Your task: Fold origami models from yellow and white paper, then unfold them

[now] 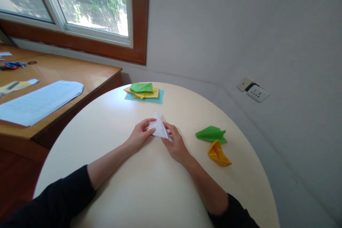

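A piece of folded white paper [158, 128], pointed at the top, is held between both hands above the middle of the round table. My left hand [141, 132] grips its left side, thumb in front and fingers behind. On the other side, my right hand [175, 143] closes on the paper's right edge near its lower corner; some fingertips are hidden behind it. To the right of my right hand lie a green paper plane [212, 134] and an orange-yellow folded paper boat [218, 154].
A stack of coloured paper [160, 97], blue, yellow and green, lies at the far side of the white round table [128, 192]. On the left, a wooden desk [61, 65] holds printed sheets [45, 98] and scissors [13, 65]. A wall with a socket [258, 93] stands behind.
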Available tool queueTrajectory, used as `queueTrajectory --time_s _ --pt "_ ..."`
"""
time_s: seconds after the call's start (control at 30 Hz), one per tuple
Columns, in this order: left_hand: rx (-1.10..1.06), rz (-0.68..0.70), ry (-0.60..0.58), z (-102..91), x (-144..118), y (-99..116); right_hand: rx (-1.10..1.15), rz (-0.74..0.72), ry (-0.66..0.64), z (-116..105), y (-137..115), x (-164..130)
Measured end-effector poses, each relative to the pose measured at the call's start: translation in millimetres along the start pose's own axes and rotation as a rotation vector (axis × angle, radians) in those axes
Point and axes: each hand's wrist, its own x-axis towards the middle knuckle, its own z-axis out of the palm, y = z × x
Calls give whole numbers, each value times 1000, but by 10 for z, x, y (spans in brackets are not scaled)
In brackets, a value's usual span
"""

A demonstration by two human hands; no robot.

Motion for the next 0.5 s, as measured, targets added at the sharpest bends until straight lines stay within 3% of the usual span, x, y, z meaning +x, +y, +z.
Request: queueTrajectory --time_s 0.3,0.5 --pt "-1 -15 -27 -6 -9 -8 219 232 271 28 127 32" --pt "-34 -63 -96 -40 0 -38 287 338 290 12 134 65"
